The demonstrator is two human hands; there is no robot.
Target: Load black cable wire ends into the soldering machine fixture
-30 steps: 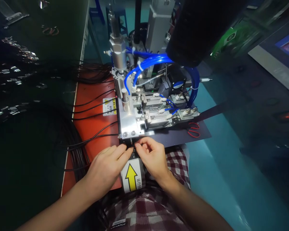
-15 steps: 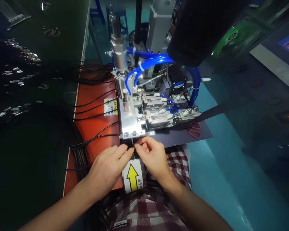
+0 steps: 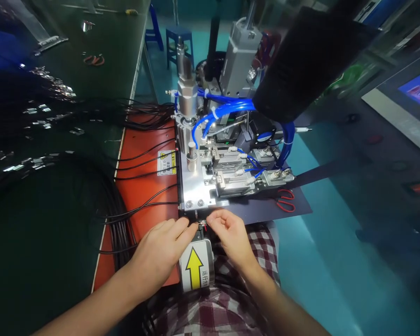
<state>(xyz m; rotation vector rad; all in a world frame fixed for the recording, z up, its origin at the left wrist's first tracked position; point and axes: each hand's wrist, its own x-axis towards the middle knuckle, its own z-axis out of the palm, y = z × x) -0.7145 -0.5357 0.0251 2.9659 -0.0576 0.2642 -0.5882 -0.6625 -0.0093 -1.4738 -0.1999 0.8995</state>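
Left hand (image 3: 164,245): I see it palm down at the machine's near edge, fingers bent close together, thumb and index tips at the small dark slot; whether they pinch anything, I cannot tell.
Right hand (image 3: 233,238): thumb and index tips are drawn together just beside the slot, opposite the left; from my feed I cannot tell whether something thin is caught between them.
Small fitting (image 3: 202,223): shiny, with a thin red line next to it, it lies between the two sets of fingertips; too small for me to name.
Machine (image 3: 196,186): its bright metal plate, with two bolts at the near end, sits just beyond both hands.
Arrow label (image 3: 195,268): white with a yellow arrow pointing away from the person, it lies below the fitting, between the wrists.
Orange panel (image 3: 140,161): left of the machine, crossed by black cables (image 3: 117,233) that gather beside the left forearm.
Blue tubes (image 3: 234,108): they arch over the machine's far part.
Black cylinder (image 3: 301,65): it hangs at upper right, blocking part of my view behind.
Red loop handles (image 3: 286,201): right of the machine, well apart from the right hand.
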